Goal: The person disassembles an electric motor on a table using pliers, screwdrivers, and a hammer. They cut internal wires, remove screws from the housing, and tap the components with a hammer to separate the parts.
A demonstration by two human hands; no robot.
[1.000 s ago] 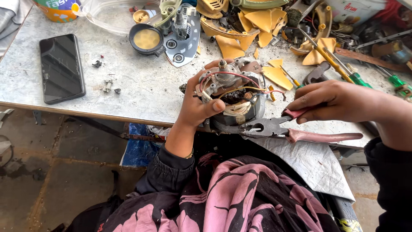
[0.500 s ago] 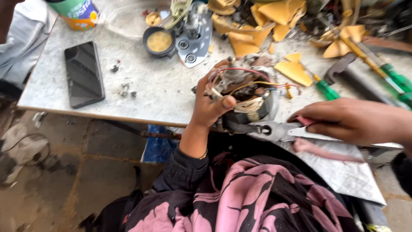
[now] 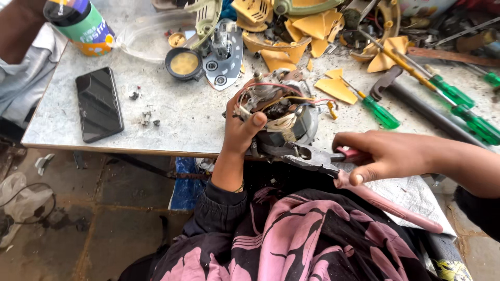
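Head view: at the near edge of a cluttered metal table (image 3: 172,119), the left hand (image 3: 240,127) clasps a wired electric motor (image 3: 284,122), while the right hand (image 3: 383,156), at four o'clock from it, grips pink-handled pliers (image 3: 333,161) whose jaws touch the motor's underside. A black phone (image 3: 99,104) lies at nine o'clock.
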